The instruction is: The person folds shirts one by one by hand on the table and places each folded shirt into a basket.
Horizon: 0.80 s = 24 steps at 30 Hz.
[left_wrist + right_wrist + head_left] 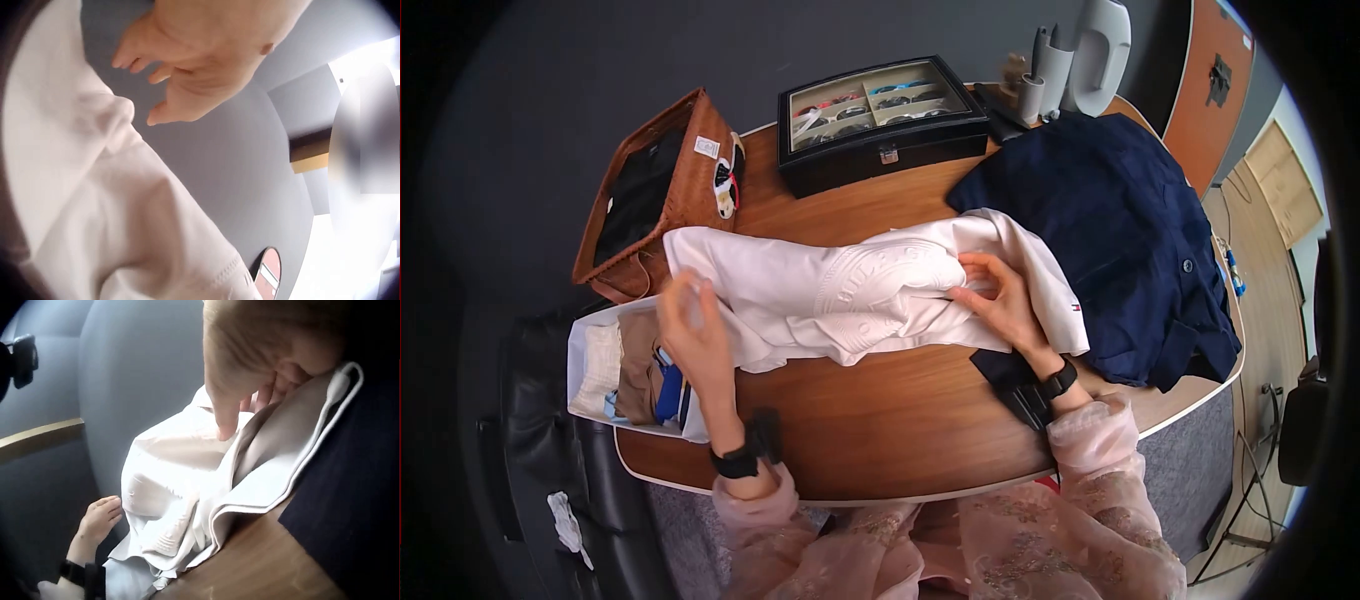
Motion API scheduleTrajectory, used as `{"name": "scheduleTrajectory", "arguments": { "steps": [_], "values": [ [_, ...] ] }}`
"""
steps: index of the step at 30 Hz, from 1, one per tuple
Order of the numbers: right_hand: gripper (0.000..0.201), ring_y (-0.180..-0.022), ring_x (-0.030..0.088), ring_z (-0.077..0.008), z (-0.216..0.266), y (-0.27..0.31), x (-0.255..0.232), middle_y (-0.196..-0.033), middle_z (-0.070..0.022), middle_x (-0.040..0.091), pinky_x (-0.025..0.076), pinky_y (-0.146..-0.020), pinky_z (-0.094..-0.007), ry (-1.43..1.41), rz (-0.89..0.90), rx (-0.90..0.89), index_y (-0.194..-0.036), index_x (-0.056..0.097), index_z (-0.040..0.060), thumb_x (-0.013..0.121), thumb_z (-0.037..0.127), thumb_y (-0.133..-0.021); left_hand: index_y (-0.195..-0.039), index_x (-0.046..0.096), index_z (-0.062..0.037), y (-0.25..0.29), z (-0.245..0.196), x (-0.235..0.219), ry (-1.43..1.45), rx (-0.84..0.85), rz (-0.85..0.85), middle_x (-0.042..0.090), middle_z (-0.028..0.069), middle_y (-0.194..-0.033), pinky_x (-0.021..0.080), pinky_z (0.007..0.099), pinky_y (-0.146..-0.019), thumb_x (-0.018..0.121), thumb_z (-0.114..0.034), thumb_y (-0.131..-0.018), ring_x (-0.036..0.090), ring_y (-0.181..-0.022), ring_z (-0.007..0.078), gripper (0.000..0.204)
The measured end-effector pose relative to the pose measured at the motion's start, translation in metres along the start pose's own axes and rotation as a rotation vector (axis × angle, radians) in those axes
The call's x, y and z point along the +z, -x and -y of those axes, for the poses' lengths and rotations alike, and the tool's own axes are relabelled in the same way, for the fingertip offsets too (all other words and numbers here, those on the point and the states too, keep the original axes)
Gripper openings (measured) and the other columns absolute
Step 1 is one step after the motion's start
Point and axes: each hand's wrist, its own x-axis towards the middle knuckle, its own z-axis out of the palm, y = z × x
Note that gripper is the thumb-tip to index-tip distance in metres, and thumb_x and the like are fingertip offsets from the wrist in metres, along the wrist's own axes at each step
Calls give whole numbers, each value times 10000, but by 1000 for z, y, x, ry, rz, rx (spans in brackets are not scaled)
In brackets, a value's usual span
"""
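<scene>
A white sweatshirt [790, 285] with raised round lettering lies spread and rumpled across the table, a small flag mark near its right end. My right hand [1005, 305] is at its right part, thumb and fingers gripping a fold of the cloth. In the right wrist view the thumb lies over the fabric and the other fingers go partly behind it. Beside the left end of the sweatshirt, my left hand [695, 335] hovers with loosely bent fingers. The left wrist view shows that left hand [194, 69] apart from the white cloth, holding nothing.
A navy garment [1090, 220] covers the table's right side. At the left stand a brown basket [690, 190] with dark cloth and a white box [578, 365] of folded clothes. Behind are a black glasses case [890, 155] and a white garment steamer [1097, 60].
</scene>
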Motion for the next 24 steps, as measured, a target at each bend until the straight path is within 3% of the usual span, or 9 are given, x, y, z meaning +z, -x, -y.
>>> {"name": "scheduleTrajectory", "arguments": {
  "steps": [2,4,5,7,8,12,17,21,24],
  "values": [
    [436,-842,556,-72,-6,-2,0,-913,-8,608,457,-726,-195,-7,4,-9,-1118,556,43,748,124,-736,-872,610,69,17,2,-4,135,-196,173,642,117,-756,490,270,-696,595,-219,-867,637,-767,183,288],
    [391,-796,548,-63,-1,0,0,-872,2,603,449,-704,-191,39,13,-20,-1090,570,38,738,121,-746,-662,621,63,31,8,1,292,-536,542,610,97,-577,487,273,-534,561,-343,-880,632,-565,184,465],
    [347,-751,540,-54,2,1,0,-831,12,598,442,-681,-187,83,17,-33,-1061,584,34,728,119,-757,-662,621,63,36,10,3,291,-539,541,610,97,-577,487,273,-534,561,-343,-880,632,-565,184,465],
    [291,-731,540,-52,-4,2,-1,-803,14,597,435,-666,-185,148,63,3,-1027,596,27,709,119,-776,-636,632,62,43,12,6,186,-733,934,611,116,-567,460,270,-453,514,-433,-887,606,-479,175,567],
    [237,-712,539,-51,-6,2,-2,-774,16,595,427,-651,-184,215,104,40,-994,607,19,690,119,-795,-665,644,72,47,12,9,168,-735,964,624,139,-597,455,276,-439,522,-465,-871,615,-487,177,588],
    [138,-696,529,-44,-1,3,-1,-731,14,588,422,-628,-191,130,59,-29,-931,616,5,636,103,-837,-724,646,71,56,16,22,86,-591,1006,629,139,-614,469,280,-464,518,-386,-892,624,-511,172,503],
    [100,-659,604,-88,31,5,-7,-754,-46,620,462,-589,-192,-92,-31,-58,-957,581,-15,540,46,-889,-797,613,36,64,34,37,300,-334,626,623,111,-638,492,256,-544,467,-168,-920,623,-566,150,279],
    [106,-678,645,-128,60,9,-19,-797,-66,625,509,-575,-214,-175,-176,-138,-963,578,-44,528,3,-882,-849,580,21,51,28,33,403,-428,559,625,81,-727,506,239,-599,447,-149,-927,622,-632,147,230],
    [154,-614,647,-144,76,9,-34,-795,-88,630,508,-564,-202,-225,-319,-196,-1014,533,-41,481,74,-926,-935,529,-5,35,26,26,647,-527,388,603,77,-940,523,253,-648,394,-167,-958,606,-841,129,212]
  ]
}}
